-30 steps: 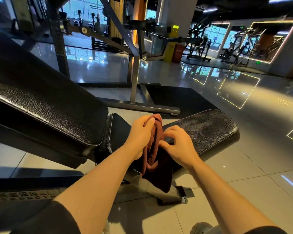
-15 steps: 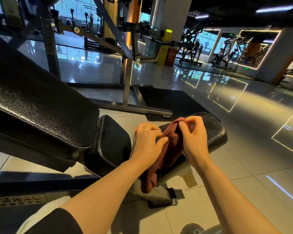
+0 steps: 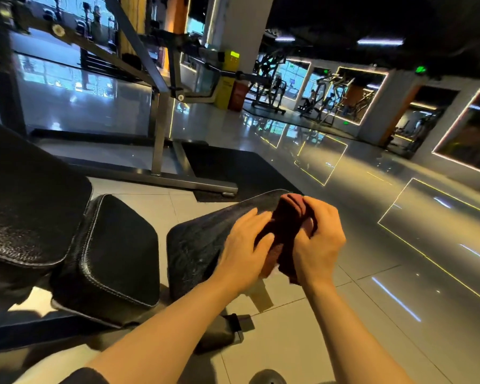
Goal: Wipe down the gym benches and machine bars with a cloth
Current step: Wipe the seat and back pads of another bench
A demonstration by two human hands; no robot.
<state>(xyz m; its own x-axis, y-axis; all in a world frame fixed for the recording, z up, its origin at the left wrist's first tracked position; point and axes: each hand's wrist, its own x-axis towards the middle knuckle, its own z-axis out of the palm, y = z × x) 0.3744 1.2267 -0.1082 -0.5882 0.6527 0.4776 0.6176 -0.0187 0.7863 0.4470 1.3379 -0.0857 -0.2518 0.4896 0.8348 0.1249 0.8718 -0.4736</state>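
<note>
Cloth (image 3: 284, 231) has been carried from the pad's near edge to the far end of the seat pad (image 3: 205, 239); it is gripped by right hand (image 3: 316, 242) and left hand (image 3: 244, 250), so wiping seems nearly finished here.

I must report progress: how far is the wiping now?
Done: cannot tell; no pad shows clear wipe marks. In hand: both hands, left and right, bunch the cloth on the end pad. Left: seat pad, backrest, machine bars.

Bare glossy grey tiled floor (image 3: 399, 314) right of the hands (image 3: 283, 245); black padded leather surface (image 3: 200, 239) and grey steel machine frame (image 3: 161, 139) leftward and beyond.
</note>
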